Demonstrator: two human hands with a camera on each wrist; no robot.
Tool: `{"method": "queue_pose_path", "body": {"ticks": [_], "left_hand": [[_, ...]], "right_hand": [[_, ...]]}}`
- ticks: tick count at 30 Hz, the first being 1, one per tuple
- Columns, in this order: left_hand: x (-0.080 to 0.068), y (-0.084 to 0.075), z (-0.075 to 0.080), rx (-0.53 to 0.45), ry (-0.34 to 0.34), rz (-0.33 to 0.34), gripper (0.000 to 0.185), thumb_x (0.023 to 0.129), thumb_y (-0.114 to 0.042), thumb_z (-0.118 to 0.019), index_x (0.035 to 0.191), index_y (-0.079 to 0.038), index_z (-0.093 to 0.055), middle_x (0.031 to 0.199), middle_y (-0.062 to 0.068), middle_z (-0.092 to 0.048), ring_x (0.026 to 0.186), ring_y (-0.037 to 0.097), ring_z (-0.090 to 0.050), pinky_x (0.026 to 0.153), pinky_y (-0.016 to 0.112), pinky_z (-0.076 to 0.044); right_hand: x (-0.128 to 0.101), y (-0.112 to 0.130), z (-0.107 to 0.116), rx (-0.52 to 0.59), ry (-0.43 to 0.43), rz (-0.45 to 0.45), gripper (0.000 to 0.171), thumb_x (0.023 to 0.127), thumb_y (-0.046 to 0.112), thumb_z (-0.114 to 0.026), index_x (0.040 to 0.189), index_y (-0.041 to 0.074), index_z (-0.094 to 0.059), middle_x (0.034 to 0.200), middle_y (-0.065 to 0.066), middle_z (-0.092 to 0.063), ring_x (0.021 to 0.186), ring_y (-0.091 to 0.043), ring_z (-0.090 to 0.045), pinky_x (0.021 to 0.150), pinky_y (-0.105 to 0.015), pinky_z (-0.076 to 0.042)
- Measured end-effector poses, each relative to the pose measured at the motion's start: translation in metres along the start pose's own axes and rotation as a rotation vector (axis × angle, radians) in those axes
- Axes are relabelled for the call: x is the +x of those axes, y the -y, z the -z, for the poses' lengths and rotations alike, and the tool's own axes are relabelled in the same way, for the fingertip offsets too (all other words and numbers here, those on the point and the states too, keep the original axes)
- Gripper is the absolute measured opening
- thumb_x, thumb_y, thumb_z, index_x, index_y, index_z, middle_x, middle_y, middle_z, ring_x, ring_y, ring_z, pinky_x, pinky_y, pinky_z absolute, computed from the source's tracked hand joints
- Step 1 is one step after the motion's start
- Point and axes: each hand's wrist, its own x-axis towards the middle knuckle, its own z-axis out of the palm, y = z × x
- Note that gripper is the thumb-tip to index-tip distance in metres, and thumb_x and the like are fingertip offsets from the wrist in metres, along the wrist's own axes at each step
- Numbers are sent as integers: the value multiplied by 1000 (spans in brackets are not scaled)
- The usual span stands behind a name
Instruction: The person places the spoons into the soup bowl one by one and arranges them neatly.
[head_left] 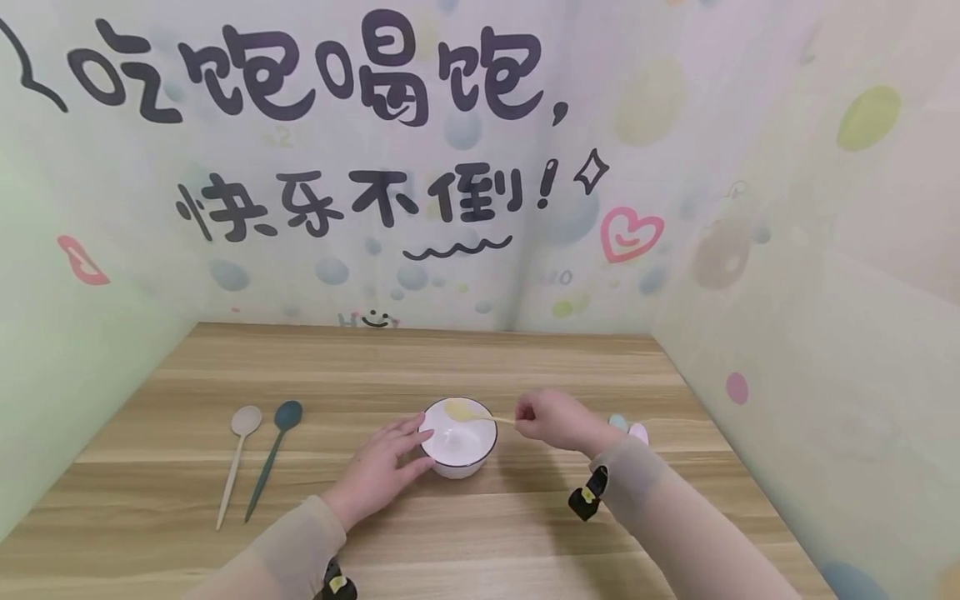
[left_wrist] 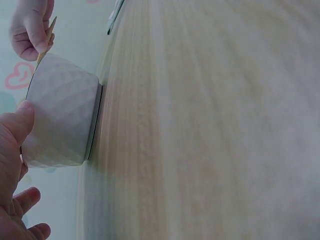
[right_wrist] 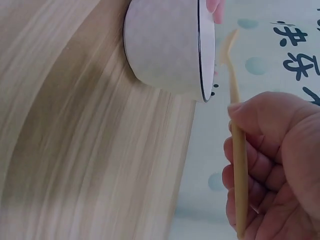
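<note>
A white bowl with a dark rim and a faceted outer wall stands on the wooden table. My left hand holds its left side, the thumb on the outer wall by the rim and a fingertip reaching over the edge. Two other fingers spread away from the bowl in the left wrist view. My right hand grips a yellow spoon by its handle, thumb along the top and fingers curled beneath. The spoon's head lies over the bowl's opening, pointing left.
A beige spoon and a dark teal spoon lie side by side at the left of the table. Beyond my right forearm, a pale green piece and a pink piece are partly hidden. Printed walls enclose the back and sides.
</note>
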Motion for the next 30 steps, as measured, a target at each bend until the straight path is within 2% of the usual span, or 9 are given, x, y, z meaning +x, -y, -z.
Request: {"method": "queue_pose_path", "body": {"ticks": [9,13,17,20,24,26,28,30], "left_hand": [[0,-1,-1,1,-17,-2,47,88,-35,-69,129,-12,-63,148,3,-44,136,32,-38,111,56,-27],[-1,0,-1,1,-21,-1,47,89,-36,-69,129,-12,-63,148,4,-44,136,32,-38,110,56,-27],[-1,0,-1,-2,-22,-10,46,88,-35,-70,128,-12,-63,147,3,-45,136,31,-38,110,56,-28],[-1,0,-1,2,-26,-22,46,88,-34,-70,128,-12,-64,146,4,-46,135,32,-39,109,57,-28],[0,0,0,5,-33,-26,46,88,-34,-70,127,-11,-64,146,5,-46,135,33,-39,110,56,-27],[0,0,0,2,-28,-16,46,88,-34,-70,128,-11,-63,147,5,-45,136,32,-38,111,55,-26],[-1,0,0,2,-20,-10,47,88,-34,-70,128,-11,-63,148,5,-44,136,32,-38,112,54,-26],[-1,0,0,2,-18,-8,47,88,-34,-70,128,-11,-63,148,4,-44,136,32,-37,112,54,-25]], "right_hand": [[14,5,6,-184,48,152,15,84,6,-65,73,15,-59,72,7,-51,67,-9,-47,61,-25,-43],[20,7,6,-225,38,222,18,81,2,-62,70,15,-57,71,7,-49,66,-9,-46,61,-24,-42],[23,7,3,-232,36,239,20,79,1,-61,67,16,-54,69,8,-48,65,-8,-44,59,-23,-41],[25,5,1,-162,36,138,19,80,-1,-59,68,12,-55,67,6,-47,63,-10,-43,58,-25,-39],[25,-7,-1,-51,8,-175,12,82,-3,-57,74,6,-56,67,1,-49,61,-14,-44,55,-28,-39],[24,-19,-4,-29,-8,-326,9,81,-2,-58,79,6,-55,69,0,-50,62,-16,-45,55,-28,-39],[22,-31,-8,-10,-14,-432,8,80,0,-60,80,5,-54,70,-4,-51,61,-18,-46,53,-31,-41],[21,-42,-12,20,-34,-501,11,80,9,-67,83,4,-57,74,-5,-54,65,-20,-49,57,-34,-45]]}}
